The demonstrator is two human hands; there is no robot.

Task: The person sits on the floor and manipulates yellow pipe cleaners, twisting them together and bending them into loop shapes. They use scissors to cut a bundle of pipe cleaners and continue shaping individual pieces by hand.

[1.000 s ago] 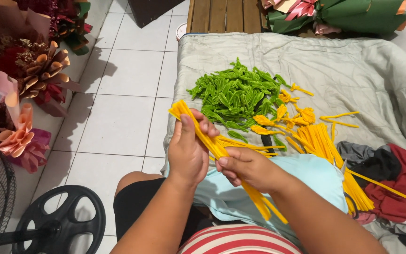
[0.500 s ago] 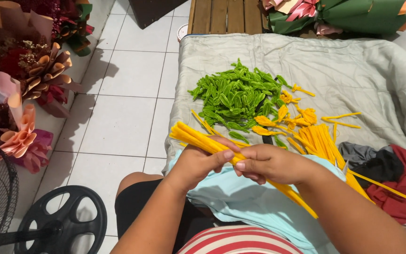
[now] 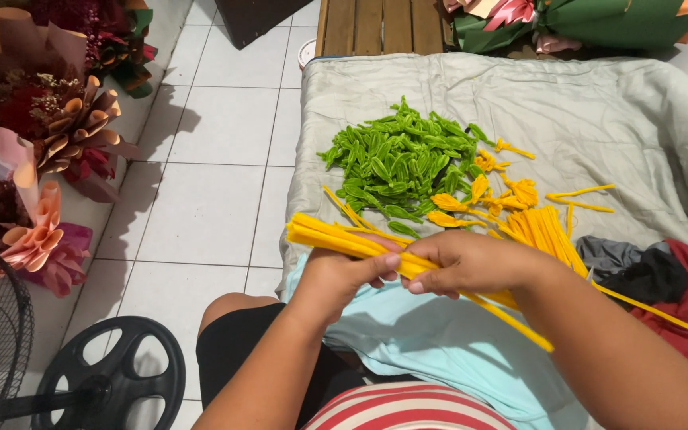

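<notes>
Both my hands grip one bundle of yellow pipe-cleaner sticks, held nearly level above my lap. My left hand closes around the bundle near its left end. Just to the right of it, my right hand pinches the same sticks, whose long ends run down to the right. Beyond my hands, a heap of green leaf shapes lies on the grey blanket. To its right lie yellow folded pieces and more loose yellow sticks.
Wrapped flower bouquets stand along the left wall on the white tiled floor. A black fan base sits at bottom left. Dark and red clothes lie at right. More bouquets rest on a wooden bench beyond the blanket.
The bundle swung from steeply tilted to nearly level. My hands came close together on it and shifted slightly toward me.
</notes>
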